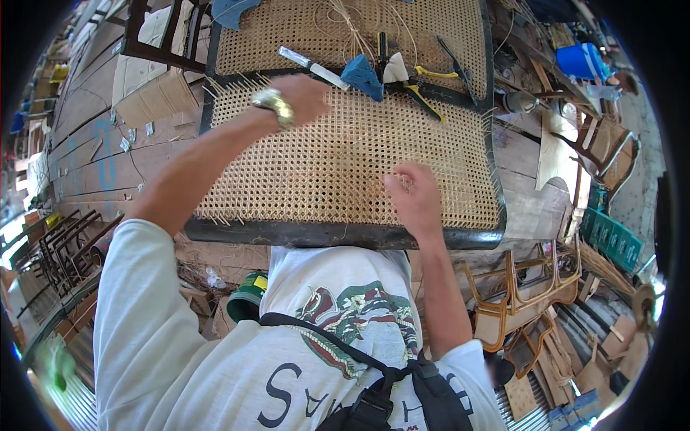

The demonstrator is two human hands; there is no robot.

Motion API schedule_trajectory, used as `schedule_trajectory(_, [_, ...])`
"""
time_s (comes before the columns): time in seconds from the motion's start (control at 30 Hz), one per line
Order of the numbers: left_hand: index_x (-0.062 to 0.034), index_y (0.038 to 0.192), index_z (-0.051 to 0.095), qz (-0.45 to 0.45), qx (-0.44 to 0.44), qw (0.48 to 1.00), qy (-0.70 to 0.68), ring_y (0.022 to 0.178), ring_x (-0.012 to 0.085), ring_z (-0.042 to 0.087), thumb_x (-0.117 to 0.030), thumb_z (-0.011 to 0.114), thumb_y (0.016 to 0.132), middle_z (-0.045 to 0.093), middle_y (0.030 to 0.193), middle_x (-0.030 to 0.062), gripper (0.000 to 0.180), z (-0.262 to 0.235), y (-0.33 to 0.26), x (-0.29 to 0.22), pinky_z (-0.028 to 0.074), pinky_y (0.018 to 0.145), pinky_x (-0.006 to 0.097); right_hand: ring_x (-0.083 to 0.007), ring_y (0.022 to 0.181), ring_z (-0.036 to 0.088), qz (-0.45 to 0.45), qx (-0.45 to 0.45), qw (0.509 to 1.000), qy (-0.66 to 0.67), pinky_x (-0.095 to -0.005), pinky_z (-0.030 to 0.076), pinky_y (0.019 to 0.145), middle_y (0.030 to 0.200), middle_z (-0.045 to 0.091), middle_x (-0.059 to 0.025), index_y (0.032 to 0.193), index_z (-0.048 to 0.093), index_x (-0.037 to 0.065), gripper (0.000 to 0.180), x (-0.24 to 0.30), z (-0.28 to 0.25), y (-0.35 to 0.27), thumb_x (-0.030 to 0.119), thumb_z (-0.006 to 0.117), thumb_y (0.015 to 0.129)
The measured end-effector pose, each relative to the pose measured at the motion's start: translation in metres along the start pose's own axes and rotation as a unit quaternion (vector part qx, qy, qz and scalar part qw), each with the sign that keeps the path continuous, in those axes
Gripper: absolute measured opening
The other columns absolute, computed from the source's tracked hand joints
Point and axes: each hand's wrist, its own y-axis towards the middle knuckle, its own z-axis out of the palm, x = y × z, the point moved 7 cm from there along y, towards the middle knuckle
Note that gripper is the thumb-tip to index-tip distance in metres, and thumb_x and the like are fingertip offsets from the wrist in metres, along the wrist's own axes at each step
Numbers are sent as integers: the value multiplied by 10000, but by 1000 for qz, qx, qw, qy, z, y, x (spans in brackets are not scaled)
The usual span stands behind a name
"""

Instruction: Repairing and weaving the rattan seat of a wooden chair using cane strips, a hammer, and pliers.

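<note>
A dark-framed chair seat with woven cane [323, 172] lies flat in front of me on a wooden bench. My left hand [302, 97], with a metal watch on the wrist, reaches to the seat's far rail and closes around a white-handled tool [313, 68]. My right hand [413, 194] rests on the cane near the front right, fingers pinched on a thin cane strand. A second caned panel [287, 36] lies just beyond.
On the far rail sit blue wedges [363, 75], a pale peg [395, 68] and yellow-handled pliers [424, 90]. Cardboard [154, 97] lies left. Bare chair frames [525, 302] are stacked lower right, dark frames [65, 251] lower left, a blue container [586, 61] upper right.
</note>
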Motion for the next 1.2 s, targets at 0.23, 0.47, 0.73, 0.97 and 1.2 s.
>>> schedule_trajectory(0.23, [-51, 714, 607, -22, -156, 983, -94, 553, 198, 576, -618, 704, 827, 603, 620, 82, 586, -23, -11, 64, 445, 534, 352, -229, 909, 666, 406, 50, 669, 621, -322, 562, 782, 1125, 672, -158, 1195, 591, 8, 381, -33, -13, -108, 338, 572, 1005])
schedule_trajectory(0.47, [-46, 817, 677, 117, -138, 968, -175, 608, 196, 603, -454, 711, 874, 667, 762, 85, 413, 19, -18, -45, 480, 563, 358, -77, 620, 499, 407, -57, 609, 678, -218, 394, 552, 780, 596, 24, 1051, 652, 59, 188, -45, 17, -63, 218, 676, 953])
schedule_trajectory(0.73, [-41, 937, 718, 247, -25, 968, 18, 872, 320, 690, -382, 716, 861, 703, 946, 151, 349, 55, -4, -120, 561, 728, 436, -41, 805, 557, 158, 0, 898, 411, -191, 430, 724, 849, 657, 28, 905, 677, 58, 101, 3, -13, -27, 148, 679, 952])
schedule_trajectory(0.97, [-75, 935, 676, 242, 61, 967, 42, 878, 308, 663, -388, 663, 903, 687, 903, 116, 314, 68, 3, -116, 523, 759, 445, -38, 747, 534, 178, 21, 949, 259, -224, 415, 660, 785, 602, 49, 861, 651, 44, 185, -49, -45, -39, 191, 656, 973])
schedule_trajectory(1.2, [-86, 991, 655, 67, 136, 988, 10, 911, 256, 661, -428, 582, 961, 684, 933, 95, 351, 35, 19, -32, 534, 822, 436, -188, 664, 605, 184, 112, 972, -91, -315, 470, 666, 727, 616, -47, 1000, 626, 33, 351, -19, -20, -2, 331, 751, 862])
